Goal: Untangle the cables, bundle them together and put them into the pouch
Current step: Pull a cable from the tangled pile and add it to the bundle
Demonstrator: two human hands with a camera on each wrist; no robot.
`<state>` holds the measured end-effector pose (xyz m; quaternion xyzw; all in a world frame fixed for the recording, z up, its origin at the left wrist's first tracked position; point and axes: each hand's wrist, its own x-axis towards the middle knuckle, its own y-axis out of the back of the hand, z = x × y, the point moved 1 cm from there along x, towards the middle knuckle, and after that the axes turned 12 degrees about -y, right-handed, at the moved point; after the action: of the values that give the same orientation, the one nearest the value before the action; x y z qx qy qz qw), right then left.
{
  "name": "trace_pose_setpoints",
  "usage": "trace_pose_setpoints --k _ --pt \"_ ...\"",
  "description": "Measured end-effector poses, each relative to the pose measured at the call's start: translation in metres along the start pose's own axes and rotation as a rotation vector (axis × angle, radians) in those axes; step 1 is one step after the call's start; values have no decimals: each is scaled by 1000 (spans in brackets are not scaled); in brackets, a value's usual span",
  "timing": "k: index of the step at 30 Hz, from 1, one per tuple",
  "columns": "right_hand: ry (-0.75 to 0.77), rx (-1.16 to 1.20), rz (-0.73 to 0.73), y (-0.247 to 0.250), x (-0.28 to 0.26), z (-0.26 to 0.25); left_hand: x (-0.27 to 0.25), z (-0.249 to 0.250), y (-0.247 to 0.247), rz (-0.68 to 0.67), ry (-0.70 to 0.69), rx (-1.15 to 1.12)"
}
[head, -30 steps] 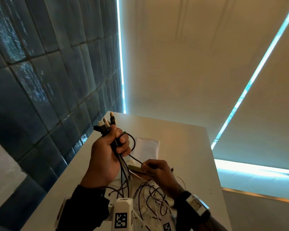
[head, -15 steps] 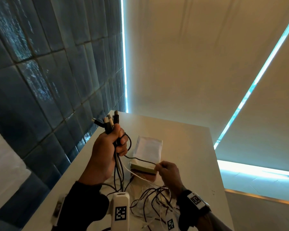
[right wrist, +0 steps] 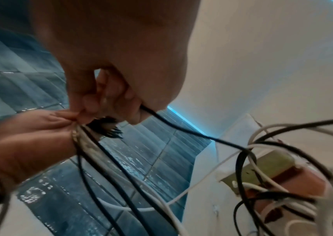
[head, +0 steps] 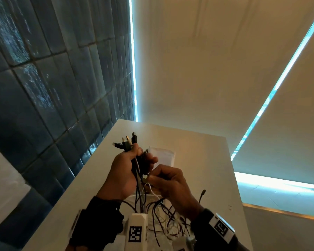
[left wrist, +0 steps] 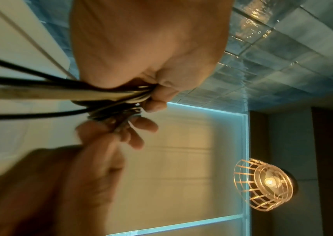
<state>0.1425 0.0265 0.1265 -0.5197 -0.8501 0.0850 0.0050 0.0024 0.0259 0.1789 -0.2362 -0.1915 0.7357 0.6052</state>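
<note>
- Black and white cables (head: 143, 180) run up out of a loose tangle low in the frame into our left hand (head: 124, 171), whose fingers are wrapped tight around a bunch of them; the plug ends (head: 126, 142) fan out above the fist.
- Our right hand (head: 170, 185) has come back in from where it was half a second ago, out to the right with a black lead drawn taut; it now sits just beside the left fist, at centre frame.
- In the right wrist view its fingers (right wrist: 109, 99) pinch a black lead (right wrist: 181, 127) and press it against the held bunch; the contact itself is blurred.
- We judge that another freed lead is being gathered into the bundle, so untangling and bundling go forward together.
- Much is left: white and black loops (head: 163, 220) lie snarled on the surface (head: 207, 178) at the bottom of the frame, and one thin black end (head: 201, 195) sticks up at lower right.
- The white pouch (head: 163, 156) lies flat on the surface behind our hands, just above centre, with no cable in it that we can see.
- At the right of the right wrist view a folded olive and brown item (right wrist: 272, 172) lies under the loops; we cannot tell what it is.
</note>
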Motion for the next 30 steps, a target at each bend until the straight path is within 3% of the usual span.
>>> trace_pose_setpoints --k 4,16,23,26,30 --pt "-122 -34 -45 17 -4 22 8 13 3 -34 -92 -146" --pt "-248 -197 196 52 29 88 2 15 -4 -102 -227 79" --pt "-283 -296 236 49 32 97 5 23 1 -85 -283 90" --pt "-301 -353 258 51 34 99 4 25 2 -91 -277 150" --pt "-288 -335 415 52 34 85 2 15 6 -56 -210 267"
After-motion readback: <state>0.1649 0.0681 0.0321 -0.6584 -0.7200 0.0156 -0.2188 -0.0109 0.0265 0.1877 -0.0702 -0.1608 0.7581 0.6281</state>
